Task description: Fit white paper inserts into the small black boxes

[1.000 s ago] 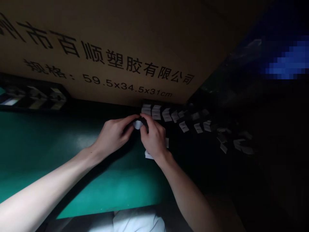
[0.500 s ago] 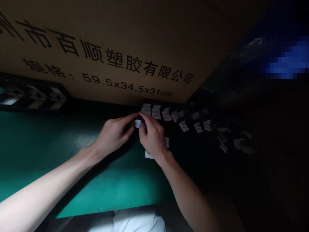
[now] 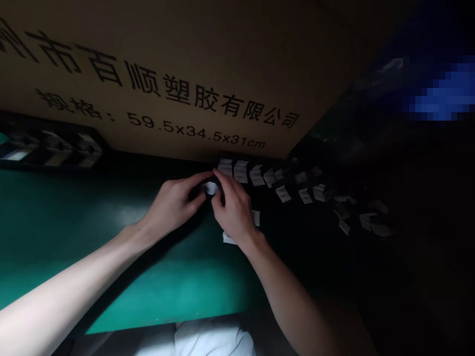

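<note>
Between my two hands is a small black piece with a white face (image 3: 211,188), mostly covered by the fingers; its kind cannot be made out. My left hand (image 3: 178,198) is closed on its left side, thumb below and fingertips above. From the right, my right hand (image 3: 233,205) curls round the same piece, and the fingertips of both hands almost meet at the top. Under and beside my right wrist, a white piece (image 3: 229,239) lies on the green table, partly hidden. Another pale piece (image 3: 256,218) shows just right of that hand.
A large printed cardboard box (image 3: 185,54) stands along the back. Several small folded white pieces (image 3: 257,175) lie in front of it and scatter rightward into shadow. A black tray (image 3: 55,148) with compartments sits at left on the green table (image 3: 163,291).
Both hands stay nearly in place around the small piece. My right thumb has shifted slightly left, and the white face is tilted a little differently.
</note>
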Motion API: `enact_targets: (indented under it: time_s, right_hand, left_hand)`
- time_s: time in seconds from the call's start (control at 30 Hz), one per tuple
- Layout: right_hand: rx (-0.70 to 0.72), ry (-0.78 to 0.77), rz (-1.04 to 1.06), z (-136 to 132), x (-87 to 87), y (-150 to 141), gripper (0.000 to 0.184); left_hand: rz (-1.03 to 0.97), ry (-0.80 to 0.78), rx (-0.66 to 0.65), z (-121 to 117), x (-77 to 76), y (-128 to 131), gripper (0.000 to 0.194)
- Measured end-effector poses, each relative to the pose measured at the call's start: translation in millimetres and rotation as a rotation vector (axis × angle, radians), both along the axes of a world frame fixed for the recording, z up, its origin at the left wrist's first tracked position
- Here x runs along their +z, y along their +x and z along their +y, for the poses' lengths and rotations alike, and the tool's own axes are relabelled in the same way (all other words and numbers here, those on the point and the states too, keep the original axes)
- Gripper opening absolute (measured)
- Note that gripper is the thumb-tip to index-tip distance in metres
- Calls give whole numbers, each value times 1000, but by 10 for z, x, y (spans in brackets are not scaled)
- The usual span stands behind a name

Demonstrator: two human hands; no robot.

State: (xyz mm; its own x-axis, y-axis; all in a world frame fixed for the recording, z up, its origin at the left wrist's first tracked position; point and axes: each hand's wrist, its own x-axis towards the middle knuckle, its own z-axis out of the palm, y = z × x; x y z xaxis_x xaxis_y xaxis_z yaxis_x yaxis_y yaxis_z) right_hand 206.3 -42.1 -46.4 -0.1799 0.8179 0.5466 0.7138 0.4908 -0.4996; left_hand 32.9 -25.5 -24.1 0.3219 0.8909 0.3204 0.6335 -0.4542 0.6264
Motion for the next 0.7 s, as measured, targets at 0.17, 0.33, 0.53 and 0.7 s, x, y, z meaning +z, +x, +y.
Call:
enact_targets:
  time_s: [0.17,0.33,0.53,0.7]
  right_hand:
    - [0,-17,-22,-6,12,3,50]
    - [4,-19,-31,-13,27,11,53]
    - [-12,32,-4,-9,34,19,53]
    - [18,103,108,-42,143,13,65]
  left_hand:
    - [-13,-16,-14,15,-14,-9,51]
    - [-48,-28,4,10,-30,-8,47]
    - [-95,-51,19,4,-25,3,48]
    - [-216,-84,123,84,-86,-27,43]
